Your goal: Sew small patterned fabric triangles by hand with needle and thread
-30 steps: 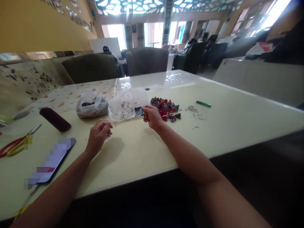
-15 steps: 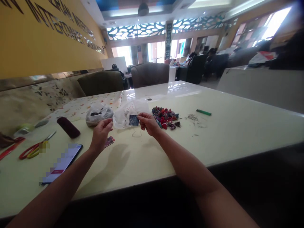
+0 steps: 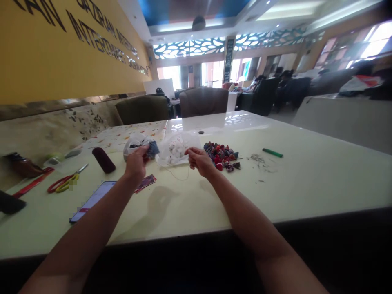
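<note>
My left hand [image 3: 136, 163] pinches a small dark blue fabric square [image 3: 152, 150], held up in front of a plastic bag with dark stuff [image 3: 133, 143]. My right hand [image 3: 200, 161] is closed, thumb against fingertips. A thin thread [image 3: 177, 178] loops below and between both hands; whether the right fingers grip its end or a needle is too small to tell. Behind the hands lies an open clear bag with white stuffing-like bits [image 3: 177, 149]. Beyond my right hand sits a pile of small coloured fabric pieces [image 3: 220, 155]. Patterned fabric pieces [image 3: 147, 183] lie by my left wrist.
At left are scissors [image 3: 65, 181] with red and yellow handles, a phone [image 3: 94, 200], a dark maroon case [image 3: 104, 160] and a red strip [image 3: 33, 181]. Thread scraps [image 3: 259, 159] and a green cutter-like tool [image 3: 272, 152] lie right. Chairs [image 3: 203, 102] stand beyond the table.
The blue fabric square has passed from my right hand to my left, which has closed on it. My right hand has let it go and stays pinched. The view has shifted slightly.
</note>
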{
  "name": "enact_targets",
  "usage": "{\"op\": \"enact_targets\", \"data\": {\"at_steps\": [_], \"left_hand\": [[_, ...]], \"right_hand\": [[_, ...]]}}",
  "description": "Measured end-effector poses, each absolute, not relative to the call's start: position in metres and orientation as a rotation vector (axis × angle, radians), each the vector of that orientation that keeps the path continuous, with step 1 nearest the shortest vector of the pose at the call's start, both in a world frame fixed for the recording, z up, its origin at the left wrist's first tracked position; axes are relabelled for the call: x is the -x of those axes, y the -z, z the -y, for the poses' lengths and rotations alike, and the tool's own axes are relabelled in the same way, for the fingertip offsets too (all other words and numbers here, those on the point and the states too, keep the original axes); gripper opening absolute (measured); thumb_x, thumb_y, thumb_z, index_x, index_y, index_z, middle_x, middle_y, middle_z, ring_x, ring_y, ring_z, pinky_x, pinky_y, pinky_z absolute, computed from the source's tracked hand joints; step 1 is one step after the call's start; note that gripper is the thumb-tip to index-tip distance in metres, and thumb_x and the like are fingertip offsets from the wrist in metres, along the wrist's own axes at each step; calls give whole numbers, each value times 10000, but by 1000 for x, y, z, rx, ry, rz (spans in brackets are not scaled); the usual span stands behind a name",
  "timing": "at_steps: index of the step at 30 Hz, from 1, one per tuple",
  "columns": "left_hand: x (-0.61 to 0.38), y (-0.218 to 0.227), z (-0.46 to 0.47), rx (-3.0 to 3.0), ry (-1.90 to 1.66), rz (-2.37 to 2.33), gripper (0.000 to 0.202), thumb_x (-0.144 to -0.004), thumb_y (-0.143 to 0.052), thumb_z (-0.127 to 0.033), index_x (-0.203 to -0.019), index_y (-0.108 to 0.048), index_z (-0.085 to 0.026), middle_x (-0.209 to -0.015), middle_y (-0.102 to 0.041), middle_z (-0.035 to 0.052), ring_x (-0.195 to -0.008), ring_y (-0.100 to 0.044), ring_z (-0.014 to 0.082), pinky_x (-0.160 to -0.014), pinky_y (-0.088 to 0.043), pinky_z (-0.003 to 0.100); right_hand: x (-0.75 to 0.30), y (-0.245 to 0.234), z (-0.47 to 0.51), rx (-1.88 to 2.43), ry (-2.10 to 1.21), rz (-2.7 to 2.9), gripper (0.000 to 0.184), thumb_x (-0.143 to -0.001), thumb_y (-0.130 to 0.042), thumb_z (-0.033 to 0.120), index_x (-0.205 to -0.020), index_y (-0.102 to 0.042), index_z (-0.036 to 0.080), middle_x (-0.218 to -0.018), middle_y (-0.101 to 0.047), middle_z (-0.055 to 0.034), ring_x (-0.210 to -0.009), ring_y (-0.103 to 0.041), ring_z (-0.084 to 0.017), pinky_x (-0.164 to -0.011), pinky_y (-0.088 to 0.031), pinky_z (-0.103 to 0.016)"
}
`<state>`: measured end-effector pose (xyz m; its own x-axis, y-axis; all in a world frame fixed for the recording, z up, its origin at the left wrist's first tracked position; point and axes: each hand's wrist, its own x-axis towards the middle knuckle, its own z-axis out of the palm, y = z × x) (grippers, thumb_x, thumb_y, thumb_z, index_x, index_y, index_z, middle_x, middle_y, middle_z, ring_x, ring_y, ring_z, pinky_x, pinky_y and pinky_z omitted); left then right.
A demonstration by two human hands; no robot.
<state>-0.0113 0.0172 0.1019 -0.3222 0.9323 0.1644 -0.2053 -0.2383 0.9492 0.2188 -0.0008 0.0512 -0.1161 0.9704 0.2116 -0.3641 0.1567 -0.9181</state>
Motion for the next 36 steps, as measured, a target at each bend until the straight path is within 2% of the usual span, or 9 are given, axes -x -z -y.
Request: {"op": "enact_targets", "data": {"at_steps": [3, 11, 17, 20, 24, 27, 30, 32, 36], "left_hand": [[57, -117, -28, -897, -1838, -1195, 154, -671, -682, -233, -742, -548, -207, -671, -590, -41, -550, -508, 83, -484, -356, 180], [121, -133, -7, -766, -2101, -1280, 159, -698, -689, -196, -738, -535, -208, -641, -549, -60, -558, -524, 92, -517, -397, 201], [109, -128, 19, -1240, -2103, -1310, 122, -706, -731, -290, -740, -680, -185, -636, -584, -34, -591, -539, 112, -523, -418, 209], [83, -122, 36, -1555, -1953, -1216, 107, -731, -755, -287, -729, -725, -184, -680, -632, -16, -660, -583, 122, -550, -446, 209], [46, -117, 57, -1781, -1802, -1066, 46, -778, -758, -209, -737, -748, -190, -781, -651, -13, -756, -597, 108, -684, -500, 219], [33, -115, 61, -1775, -1796, -1014, 63, -819, -718, -200, -772, -754, -180, -840, -652, -17, -804, -606, 99, -751, -502, 235], [42, -115, 58, -1550, -1896, -1036, 51, -797, -728, -183, -747, -723, -172, -746, -628, -34, -744, -581, 90, -726, -496, 211], [59, -116, 55, -1348, -1906, -1131, 49, -789, -722, -147, -750, -695, -160, -672, -590, -47, -666, -529, 76, -660, -472, 188], [103, -116, 52, -1183, -1914, -1315, 50, -844, -675, -159, -815, -642, -136, -593, -489, -76, -572, -408, 60, -554, -395, 177]], "right_hand": [[-234, -51, -7, 780, -1289, 1023, 233, -806, -721, 367, -828, -571, 189, -457, -336, 130, -388, -305, -53, -399, -312, -188], [-242, -45, -11, 1002, -1319, 889, 70, -843, -637, 191, -822, -577, 163, -566, -576, 13, -555, -602, -125, -565, -533, -262], [-218, -44, 0, 1117, -1195, 1008, 83, -741, -723, 127, -717, -644, 139, -631, -616, -7, -574, -553, -91, -458, -394, -163], [-190, -58, 17, 1033, -1205, 1150, 44, -757, -746, 173, -787, -731, 145, -852, -715, -65, -765, -631, -129, -514, -452, -169], [-140, -78, 48, 618, -1449, 1355, 308, -784, -787, 315, -1072, -756, 212, -1201, -701, -86, -1044, -661, -193, -685, -575, -250], [-113, -81, 67, 377, -1640, 1252, 365, -756, -811, 363, -1074, -735, 201, -996, -725, -57, -870, -672, -154, -676, -558, -254], [-111, -72, 78, 534, -1641, 1138, 291, -711, -826, 372, -860, -719, 147, -609, -584, 28, -526, -492, -70, -481, -388, -194], [-123, -64, 82, 670, -1547, 1141, 276, -686, -828, 364, -773, -699, 136, -543, -497, 57, -474, -394, -48, -440, -290, -192], [-167, -50, 89, 842, -1326, 1241, 265, -685, -795, 379, -742, -696, 139, -509, -456, 66, -454, -351, -50, -439, -234, -213]]}}
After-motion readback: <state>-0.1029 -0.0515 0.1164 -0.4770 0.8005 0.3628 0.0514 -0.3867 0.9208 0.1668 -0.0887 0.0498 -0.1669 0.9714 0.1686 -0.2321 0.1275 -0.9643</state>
